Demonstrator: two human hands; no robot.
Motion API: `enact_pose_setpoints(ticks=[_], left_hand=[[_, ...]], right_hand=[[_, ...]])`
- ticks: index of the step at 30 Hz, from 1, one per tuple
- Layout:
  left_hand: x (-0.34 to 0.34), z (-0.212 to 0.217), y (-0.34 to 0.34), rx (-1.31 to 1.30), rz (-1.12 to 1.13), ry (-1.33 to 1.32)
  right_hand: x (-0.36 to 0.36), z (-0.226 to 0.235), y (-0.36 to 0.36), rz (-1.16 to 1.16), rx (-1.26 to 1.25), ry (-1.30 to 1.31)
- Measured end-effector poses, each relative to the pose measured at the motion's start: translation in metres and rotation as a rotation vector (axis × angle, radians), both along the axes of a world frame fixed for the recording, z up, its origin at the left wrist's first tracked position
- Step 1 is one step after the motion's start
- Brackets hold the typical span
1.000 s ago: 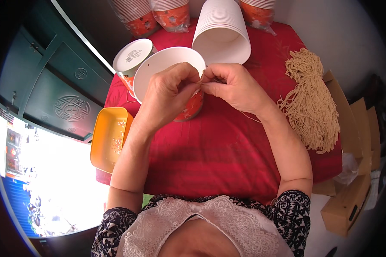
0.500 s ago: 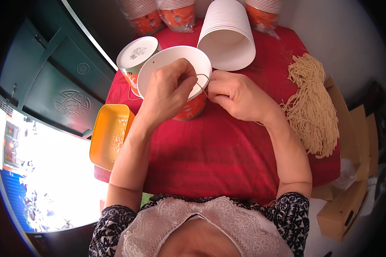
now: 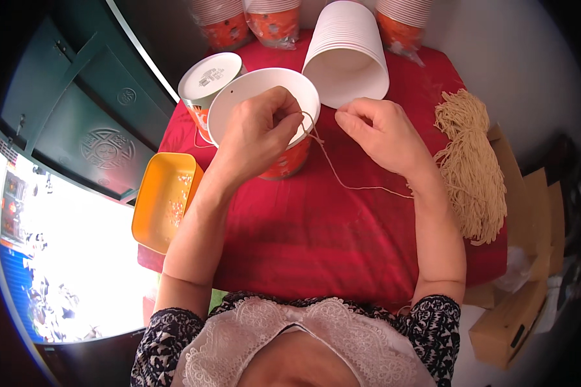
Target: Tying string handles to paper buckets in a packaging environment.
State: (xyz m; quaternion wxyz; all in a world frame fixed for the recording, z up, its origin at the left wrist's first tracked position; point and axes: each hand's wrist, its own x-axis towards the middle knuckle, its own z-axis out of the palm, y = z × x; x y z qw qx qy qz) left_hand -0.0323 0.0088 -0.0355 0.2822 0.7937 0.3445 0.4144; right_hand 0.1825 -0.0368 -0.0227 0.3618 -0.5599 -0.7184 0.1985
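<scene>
Where the left grip [image 3: 261, 132] pinches it, the cord [image 3: 317, 138] trails off rightward.

Arms [image 3: 197, 222] reach toward far side; left hand [image 3: 259, 132] pinches; right hand [image 3: 386, 137] hangs just apart, curled in, pointing left.

Part of the bucket [image 3: 290, 161] hidden behind the left fingers [image 3: 284, 99] (wrapped cups [image 3: 272, 24] cut by the top edge)

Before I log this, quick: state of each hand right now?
Left hand: closed, pinching the tan cord.
Right hand: curled closed; cannot tell whether it holds anything.
</scene>
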Motion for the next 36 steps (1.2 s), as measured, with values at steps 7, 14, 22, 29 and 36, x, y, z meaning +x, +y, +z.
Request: enact_pose_setpoints(ticks=[7, 14, 22, 29, 36], left_hand=[[0.002, -0.003, 0.003, -0.005, -0.012, -0.031], [0.000, -0.001, 0.003, -0.029, -0.001, -0.027], [0.001, -0.003, 0.004, -0.033, -0.006, -0.044], [0.001, -0.001, 0.003, -0.034, 0.006, -0.033], [0.001, -0.005, 0.010, -0.028, 0.050, -0.046]], right_hand=[[-0.019, -0.028, 0.010, 0.229, -0.106, 0.380], [-0.015, -0.014, 0.004, 0.350, -0.065, 0.289], [-0.020, -0.014, -0.001, 0.206, 0.295, -0.130], [-0.020, -0.025, 0.005, 0.206, 0.431, -0.247], [-0.022, -0.030, 0.004, 0.242, 0.367, -0.246]])
